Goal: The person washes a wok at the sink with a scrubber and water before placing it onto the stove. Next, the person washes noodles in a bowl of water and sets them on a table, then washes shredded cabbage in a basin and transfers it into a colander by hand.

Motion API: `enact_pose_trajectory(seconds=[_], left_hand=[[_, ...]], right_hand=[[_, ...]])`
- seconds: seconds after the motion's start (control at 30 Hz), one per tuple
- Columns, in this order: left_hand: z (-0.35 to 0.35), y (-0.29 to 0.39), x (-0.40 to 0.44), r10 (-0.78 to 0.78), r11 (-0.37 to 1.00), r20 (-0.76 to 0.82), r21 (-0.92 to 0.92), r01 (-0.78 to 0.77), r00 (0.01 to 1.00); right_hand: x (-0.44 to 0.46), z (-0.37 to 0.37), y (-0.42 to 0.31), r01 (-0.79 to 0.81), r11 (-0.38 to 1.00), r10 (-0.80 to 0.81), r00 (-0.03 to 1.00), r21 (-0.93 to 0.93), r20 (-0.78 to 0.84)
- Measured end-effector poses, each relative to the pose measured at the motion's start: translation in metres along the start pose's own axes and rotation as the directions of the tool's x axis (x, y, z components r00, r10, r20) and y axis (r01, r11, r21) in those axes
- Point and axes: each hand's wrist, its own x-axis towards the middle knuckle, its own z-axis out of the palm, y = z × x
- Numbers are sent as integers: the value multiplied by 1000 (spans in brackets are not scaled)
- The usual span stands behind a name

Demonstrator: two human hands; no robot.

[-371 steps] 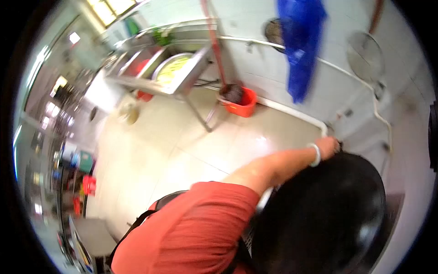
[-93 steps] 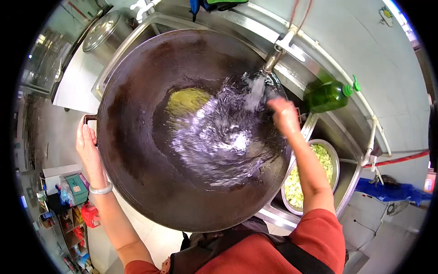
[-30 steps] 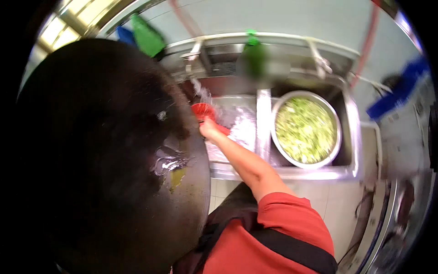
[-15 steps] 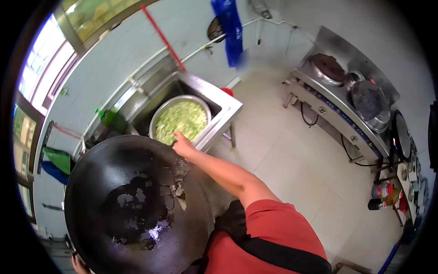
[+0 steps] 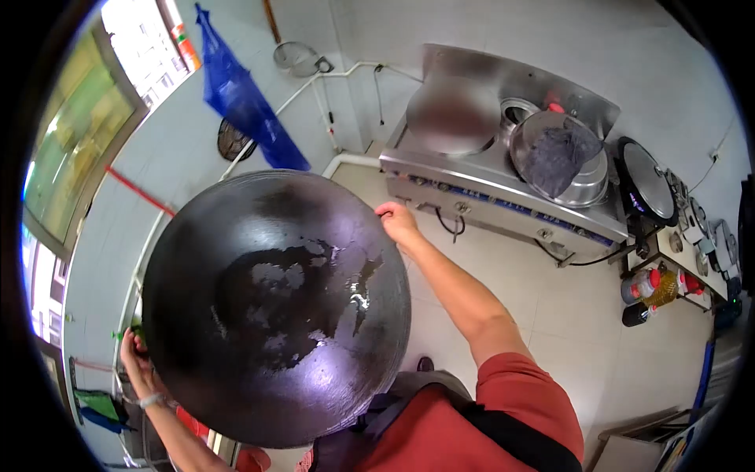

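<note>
A big black wok point(image 5: 275, 307) fills the near left of the head view, its wet inside facing me with patches of water. My right hand point(image 5: 399, 222) is closed at its upper right edge, the fingers partly hidden behind the rim. On the opposite side, my left hand point(image 5: 138, 358) grips the wok's left edge, some fingers hidden by it. The wok is held up in front of my body, between both hands.
A steel stove point(image 5: 487, 177) stands ahead to the right, bearing a blurred brown round thing point(image 5: 454, 116) and a metal lid with a dark cloth point(image 5: 560, 157). A blue apron point(image 5: 250, 98) and a mesh strainer point(image 5: 295, 57) hang on the wall. Bottles point(image 5: 641, 287) sit on a shelf at right.
My view has swung right towards the stove, and the wok has come along. The sink and its pot of chopped greens have gone from sight. My left hand shows more now.
</note>
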Motion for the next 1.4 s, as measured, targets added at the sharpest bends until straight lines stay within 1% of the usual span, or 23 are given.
enact_pose_trajectory(seconds=[0.07, 0.13, 0.2, 0.27, 0.33, 0.4, 0.43, 0.47, 0.53, 0.63, 0.67, 0.7, 0.77, 0.83, 0.87, 0.93, 0.97, 1.1, 1.17, 1.27, 1.3, 1.33, 1.4], left_hand=[[89, -34, 34, -66, 996, 178, -51, 76, 982], [218, -57, 7, 20, 998, 147, -61, -11, 989], [278, -107, 69, -108, 992, 232, -33, 118, 967], [366, -147, 92, -138, 975, 419, -101, 197, 898], [467, -181, 102, -155, 983, 296, -47, 176, 943], [554, -210, 126, -233, 965, 418, -16, 263, 878], [598, -221, 129, -222, 967, 452, -13, 255, 864], [637, -234, 136, -218, 969, 479, 3, 246, 851], [714, -264, 167, -328, 939, 538, 100, 328, 776], [822, -274, 158, -337, 941, 629, 190, 281, 701], [852, -278, 157, -366, 930, 656, 244, 273, 660], [884, -287, 153, -370, 929, 633, 230, 291, 680], [938, -300, 140, -387, 922, 576, 243, 301, 720], [981, -322, 138, -376, 927, 609, 250, 281, 699], [999, -329, 137, -397, 918, 616, 282, 280, 681], [1037, -353, 137, -390, 919, 648, 230, 320, 655], [1054, -363, 139, -405, 913, 640, 239, 332, 653], [1113, -399, 152, -417, 906, 599, 215, 365, 683], [1136, -405, 153, -447, 894, 555, 243, 377, 702], [1160, -413, 158, -454, 891, 528, 276, 361, 718], [1164, -419, 164, -456, 890, 524, 264, 371, 720], [1167, -425, 167, -459, 889, 518, 253, 383, 722], [1170, -419, 165, -466, 885, 495, 244, 397, 733]], right_hand=[[50, -54, 9, 15, 1000, -15, 999, 2, -41], [94, -101, 18, -8, 1000, 5, 992, -21, -129], [140, -147, 39, 30, 997, -42, 982, -69, -182], [173, -189, 42, -95, 995, 95, 969, 10, -229], [207, -230, 44, -95, 992, 114, 958, 83, -262], [249, -269, 59, -126, 990, 98, 924, -54, -370], [267, -290, 69, -109, 978, 27, 914, -180, -406], [282, -307, 75, -76, 990, 16, 899, -122, -438], [319, -347, 103, -149, 988, 105, 854, -45, -509], [361, -396, 103, -172, 985, 153, 793, 24, -590], [380, -412, 111, -160, 986, 104, 787, -39, -608], [403, -431, 119, -158, 986, 95, 784, -48, -613], [441, -461, 130, -156, 987, 105, 787, -31, -608], [494, -493, 142, -193, 981, 152, 763, 3, -629], [519, -505, 156, -157, 985, 71, 751, -73, -657], [560, -526, 183, 7, 998, -45, 771, -63, -635], [572, -533, 173, -159, 987, 135, 787, 14, -601], [650, -569, 235, -120, 980, 3, 810, -161, -587], [662, -579, 233, -182, 981, 119, 836, -66, -536], [677, -573, 227, -184, 983, 159, 816, 11, -555], [687, -583, 256, -96, 994, 50, 829, -55, -556], [692, -583, 253, -98, 994, 52, 833, -55, -551], [685, -575, 234, -218, 974, 212, 798, 57, -564]])
